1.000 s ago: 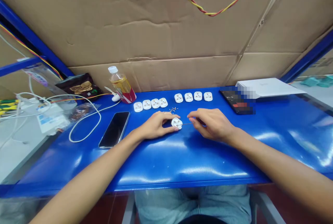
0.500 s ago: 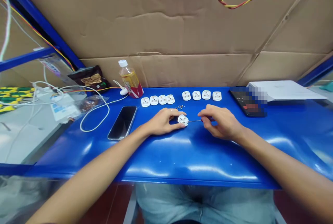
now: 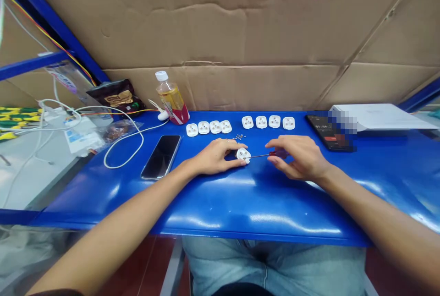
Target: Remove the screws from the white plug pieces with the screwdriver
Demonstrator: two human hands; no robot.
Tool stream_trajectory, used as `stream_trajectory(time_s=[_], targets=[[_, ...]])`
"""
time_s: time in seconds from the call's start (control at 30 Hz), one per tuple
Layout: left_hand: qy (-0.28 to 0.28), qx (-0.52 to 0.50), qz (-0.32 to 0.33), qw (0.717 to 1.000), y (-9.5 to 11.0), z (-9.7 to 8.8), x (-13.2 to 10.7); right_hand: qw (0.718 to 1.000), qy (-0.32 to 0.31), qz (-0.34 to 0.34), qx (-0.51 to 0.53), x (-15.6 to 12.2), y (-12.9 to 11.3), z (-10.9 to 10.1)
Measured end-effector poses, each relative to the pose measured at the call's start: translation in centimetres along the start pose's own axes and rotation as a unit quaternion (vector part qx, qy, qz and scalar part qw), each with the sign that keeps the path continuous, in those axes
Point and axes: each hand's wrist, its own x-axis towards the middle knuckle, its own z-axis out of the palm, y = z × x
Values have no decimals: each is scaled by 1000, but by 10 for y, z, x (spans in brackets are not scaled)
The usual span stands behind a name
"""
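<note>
My left hand (image 3: 220,156) grips a small white plastic plug part (image 3: 242,154) between thumb and fingers, its face with metal fittings turned toward me. In my right hand (image 3: 297,156) is a screwdriver (image 3: 259,156) with a red handle mostly hidden by the fingers. Its thin shaft points left and the tip meets the lower part of the white piece. A small pile of screws (image 3: 239,137) lies just behind the left hand. Similar white plug parts stand in two rows behind, one on the left (image 3: 204,127) and one on the right (image 3: 261,122).
A phone (image 3: 161,156) lies left of my forearm. Behind it are a drink bottle (image 3: 173,102), a dark packet (image 3: 118,97) and a looped white cable (image 3: 106,154). At right lie another phone (image 3: 326,133) and a white box (image 3: 381,117). Cardboard (image 3: 220,21) backs the blue table (image 3: 213,209).
The view has shifted slightly. My right fingers have loosened and spread a little around the screwdriver handle, while its tip stays at the white plug part. My left hand keeps its hold.
</note>
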Motion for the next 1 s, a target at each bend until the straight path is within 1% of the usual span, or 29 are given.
stream_trajectory(time_s=[0.1,0.3,0.47,0.6,0.67,0.73,0.83,0.93,1.0], targets=[[6,-1,8,1000,0,0,0,999,14,4,-33,0,-1,1],[-1,16,8,1000,-1,1,-1,1000,-2,-17,-4,3,-2,-2],[-27,85,37,995,-6,-1,-1,1000,-15,-21,-11,1,-2,-3],[-30,108,43,993,-10,-3,0,998,-45,-31,-35,2,-4,-3],[-33,113,44,992,-10,-3,0,998,-53,-36,-19,5,-6,-5],[-39,114,42,992,-10,-3,0,997,-53,-45,20,9,-9,-7],[-46,110,41,992,-9,-4,0,997,-52,-26,48,12,-10,-9],[-44,107,41,992,-7,-7,1,997,-62,-17,48,10,-8,-9],[-46,115,32,992,-6,-9,1,997,-64,-19,30,8,-7,-8]])
